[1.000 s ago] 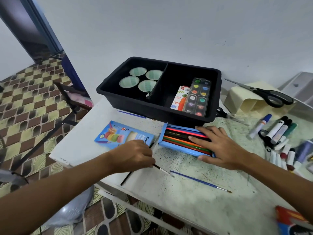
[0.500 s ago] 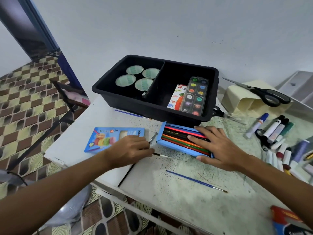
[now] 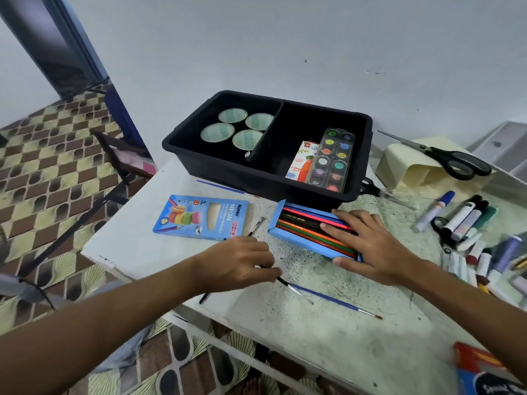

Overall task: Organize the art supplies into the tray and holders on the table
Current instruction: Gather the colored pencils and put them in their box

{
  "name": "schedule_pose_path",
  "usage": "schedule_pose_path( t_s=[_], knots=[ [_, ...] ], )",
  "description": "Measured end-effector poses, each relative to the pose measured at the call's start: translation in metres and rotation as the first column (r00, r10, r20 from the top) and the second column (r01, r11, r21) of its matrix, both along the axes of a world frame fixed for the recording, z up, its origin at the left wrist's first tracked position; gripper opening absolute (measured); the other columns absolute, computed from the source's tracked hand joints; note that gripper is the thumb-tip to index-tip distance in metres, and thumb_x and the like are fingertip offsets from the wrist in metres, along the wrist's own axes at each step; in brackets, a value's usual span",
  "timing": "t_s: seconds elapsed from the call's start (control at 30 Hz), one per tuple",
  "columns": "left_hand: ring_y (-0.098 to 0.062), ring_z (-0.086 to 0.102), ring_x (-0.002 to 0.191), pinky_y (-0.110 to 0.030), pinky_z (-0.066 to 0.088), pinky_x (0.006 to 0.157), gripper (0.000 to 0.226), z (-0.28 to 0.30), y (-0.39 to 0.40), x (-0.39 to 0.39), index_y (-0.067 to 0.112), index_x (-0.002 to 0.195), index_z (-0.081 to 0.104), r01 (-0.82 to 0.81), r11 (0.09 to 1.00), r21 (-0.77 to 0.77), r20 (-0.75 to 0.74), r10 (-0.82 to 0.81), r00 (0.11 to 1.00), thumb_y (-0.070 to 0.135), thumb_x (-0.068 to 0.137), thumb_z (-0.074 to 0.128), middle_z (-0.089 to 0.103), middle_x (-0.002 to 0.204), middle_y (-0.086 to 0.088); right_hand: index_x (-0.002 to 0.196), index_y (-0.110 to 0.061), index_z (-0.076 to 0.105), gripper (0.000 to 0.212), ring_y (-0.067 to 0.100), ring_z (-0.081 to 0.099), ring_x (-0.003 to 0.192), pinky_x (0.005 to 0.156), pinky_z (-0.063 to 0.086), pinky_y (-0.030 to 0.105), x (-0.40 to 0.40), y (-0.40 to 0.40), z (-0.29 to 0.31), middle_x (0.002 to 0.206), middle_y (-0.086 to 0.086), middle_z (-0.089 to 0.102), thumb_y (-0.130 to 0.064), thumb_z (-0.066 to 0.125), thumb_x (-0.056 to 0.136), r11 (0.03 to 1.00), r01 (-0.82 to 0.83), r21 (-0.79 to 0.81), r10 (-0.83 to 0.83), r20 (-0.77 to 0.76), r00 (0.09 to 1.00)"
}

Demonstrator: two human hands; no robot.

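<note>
Sliding toward six o'clock, left hand (image 3: 239,263) pinches thin black-handled paintbrush (image 3: 288,284), gathering it; right hand (image 3: 368,246) presses flat on open blue cardboard pencil box (image 3: 302,238).

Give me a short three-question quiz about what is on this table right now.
1. True or false: the paint palette lies inside the black tray.
2. How many round lidded cups sit in the tray's left compartment?
3. The right hand rests on: A) the scissors B) the open pencil box C) the empty pencil sleeve

Key: 1 true; 2 four; 3 B
</note>
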State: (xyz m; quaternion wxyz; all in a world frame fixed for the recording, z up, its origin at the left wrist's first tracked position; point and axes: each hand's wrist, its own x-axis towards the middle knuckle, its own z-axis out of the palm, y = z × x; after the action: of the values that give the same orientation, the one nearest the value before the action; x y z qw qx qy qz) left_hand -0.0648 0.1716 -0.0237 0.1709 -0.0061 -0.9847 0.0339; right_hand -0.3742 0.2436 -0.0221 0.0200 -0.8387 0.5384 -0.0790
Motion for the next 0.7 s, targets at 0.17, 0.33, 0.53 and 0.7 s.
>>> schedule_pose_path(
  t_s=[0.17,0.33,0.53,0.7],
  knots=[
    [-0.017,0.056,0.066,-0.03,0.049,0.055,0.009,-0.018,0.016,-0.024,0.011,0.096,0.073,-0.031,1.0,0.005,0.057,0.031,0.998,0.011,0.088,0.07,0.062,0.074,-0.002,0.147,-0.025,0.041,0.069,0.029,0.037,0.124,0.095,0.039,0.049,-0.001,0.003,0.0,0.147,0.015,0.043,-0.065,0.024,0.095,1.0,0.014,0.014,-0.014,-0.011,1.0],
    [-0.018,0.06,0.071,-0.028,0.049,0.06,0.018,-0.017,0.018,-0.026,0.01,0.097,0.074,-0.104,0.989,0.107,0.002,0.105,0.995,0.025,0.088,0.069,0.065,0.079,-0.005,0.149,-0.026,0.038,0.069,0.028,0.037,0.125,0.095,0.037,0.048,-0.001,0.006,0.001,0.148,0.014,0.041,-0.067,0.022,0.095,0.999,0.024,0.033,-0.023,-0.029,0.999],
    [-0.017,0.068,0.074,-0.026,0.054,0.064,0.051,0.008,-0.031,0.042,0.008,0.098,0.075,-0.429,0.869,0.247,-0.039,0.451,0.892,0.053,0.093,0.051,0.072,0.085,-0.006,0.149,-0.027,0.038,0.067,0.027,0.034,0.126,0.097,0.036,0.046,0.009,0.005,0.005,0.149,0.014,0.04,-0.065,0.024,0.095,1.0,0.012,0.028,-0.01,-0.041,0.999],
    [-0.024,0.044,0.13,-0.037,0.039,0.104,0.093,0.012,-0.089,0.087,0.018,0.144,0.045,-0.719,0.66,0.218,0.356,0.633,0.688,0.065,0.069,0.073,0.052,0.141,-0.004,0.149,-0.028,0.036,0.067,0.033,0.039,0.126,0.1,0.036,0.05,0.034,-0.008,0.008,0.151,0.015,0.037,-0.065,0.026,0.094,0.999,-0.009,0.049,0.01,-0.035,0.999]
  ],
)
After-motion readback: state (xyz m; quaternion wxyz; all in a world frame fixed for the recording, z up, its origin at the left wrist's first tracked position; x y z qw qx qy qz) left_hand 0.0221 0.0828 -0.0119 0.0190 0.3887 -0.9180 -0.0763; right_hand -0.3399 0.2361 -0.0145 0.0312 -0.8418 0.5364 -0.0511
